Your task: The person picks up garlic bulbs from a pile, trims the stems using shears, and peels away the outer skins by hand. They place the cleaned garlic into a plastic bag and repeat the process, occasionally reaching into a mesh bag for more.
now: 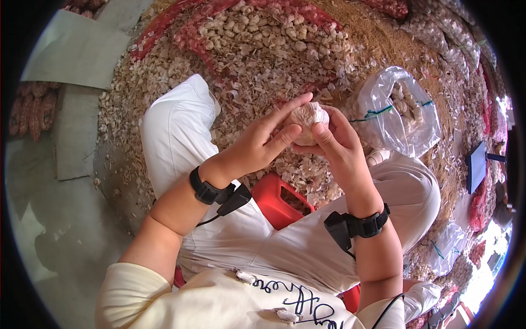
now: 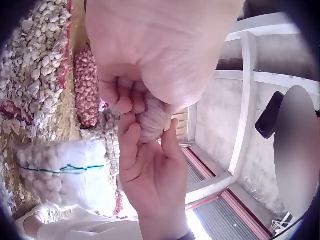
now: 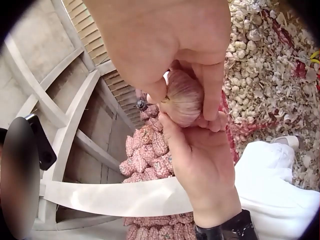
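Note:
A garlic bulb [image 1: 310, 122] with pale, faintly purple skin is held between both hands above the peel-covered ground. The left hand [image 1: 263, 137] has its fingers and thumb around the bulb's left side. From the other side the right hand [image 1: 342, 145] grips it, thumb pressed on the top. In the left wrist view the bulb [image 2: 153, 117] sits between the curled fingers of both hands. The right wrist view shows the bulb [image 3: 183, 98] with its purplish side toward the camera and fingertips around it. The palms hide part of it.
A clear plastic bag [image 1: 397, 112] of bulbs with a green tie stands to the right. A red plastic object [image 1: 274, 200] lies between the legs. Heaped garlic [image 1: 263, 33] and a red net lie ahead; filled net sacks [image 1: 34, 109] are at the left.

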`<state>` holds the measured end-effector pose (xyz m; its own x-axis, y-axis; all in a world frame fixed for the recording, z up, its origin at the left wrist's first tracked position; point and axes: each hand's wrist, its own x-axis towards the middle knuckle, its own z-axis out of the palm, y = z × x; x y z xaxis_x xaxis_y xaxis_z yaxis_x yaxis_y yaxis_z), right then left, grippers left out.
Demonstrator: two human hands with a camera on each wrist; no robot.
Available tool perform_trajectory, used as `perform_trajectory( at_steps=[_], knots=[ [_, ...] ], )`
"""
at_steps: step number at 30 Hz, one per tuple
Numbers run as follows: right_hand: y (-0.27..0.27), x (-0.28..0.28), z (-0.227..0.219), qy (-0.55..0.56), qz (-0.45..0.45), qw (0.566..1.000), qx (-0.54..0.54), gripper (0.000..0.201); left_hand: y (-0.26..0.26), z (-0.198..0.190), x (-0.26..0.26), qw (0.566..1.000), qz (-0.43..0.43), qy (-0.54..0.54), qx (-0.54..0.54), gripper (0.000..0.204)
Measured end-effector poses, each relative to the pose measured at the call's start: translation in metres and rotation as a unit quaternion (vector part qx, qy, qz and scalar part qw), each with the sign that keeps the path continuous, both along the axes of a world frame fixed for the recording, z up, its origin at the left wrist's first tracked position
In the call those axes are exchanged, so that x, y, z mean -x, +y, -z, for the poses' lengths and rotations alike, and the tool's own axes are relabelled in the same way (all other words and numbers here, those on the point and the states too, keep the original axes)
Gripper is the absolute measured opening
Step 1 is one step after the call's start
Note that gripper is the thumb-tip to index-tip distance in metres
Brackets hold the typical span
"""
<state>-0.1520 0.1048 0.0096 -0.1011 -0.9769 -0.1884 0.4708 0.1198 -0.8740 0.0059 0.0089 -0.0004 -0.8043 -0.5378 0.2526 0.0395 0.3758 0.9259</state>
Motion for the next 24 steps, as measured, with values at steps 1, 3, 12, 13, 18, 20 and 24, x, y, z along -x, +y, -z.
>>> perform_trajectory(
  at_steps=[1,3,12,13,18,20,24],
  knots=[
    [0.000,0.000,0.000,0.000,0.000,1.000,0.000,0.044,0.001,-0.002,0.000,1.000,0.000,0.000,0.000,0.051],
    [-0.001,0.001,0.000,-0.013,0.007,1.000,-0.009,0.043,0.002,-0.008,-0.001,0.998,0.005,0.027,-0.055,0.048],
    [-0.003,0.002,0.003,-0.040,0.016,0.999,-0.009,0.042,-0.003,-0.012,-0.003,0.987,-0.093,-0.006,0.135,0.025],
    [-0.003,0.001,0.003,-0.040,0.016,0.999,-0.009,0.042,-0.003,-0.011,-0.003,0.987,-0.093,-0.006,0.134,0.025],
    [-0.002,0.000,0.010,0.067,0.046,0.997,0.003,0.043,-0.009,-0.003,-0.007,0.977,-0.092,-0.033,0.188,0.023],
    [-0.002,0.000,0.009,0.079,0.047,0.996,0.006,0.042,-0.007,-0.007,-0.005,0.973,-0.105,-0.024,0.204,0.025],
    [-0.001,-0.002,0.005,0.072,0.053,0.996,0.005,0.041,-0.005,-0.016,0.004,0.949,-0.122,0.001,0.292,0.028]
  ],
)
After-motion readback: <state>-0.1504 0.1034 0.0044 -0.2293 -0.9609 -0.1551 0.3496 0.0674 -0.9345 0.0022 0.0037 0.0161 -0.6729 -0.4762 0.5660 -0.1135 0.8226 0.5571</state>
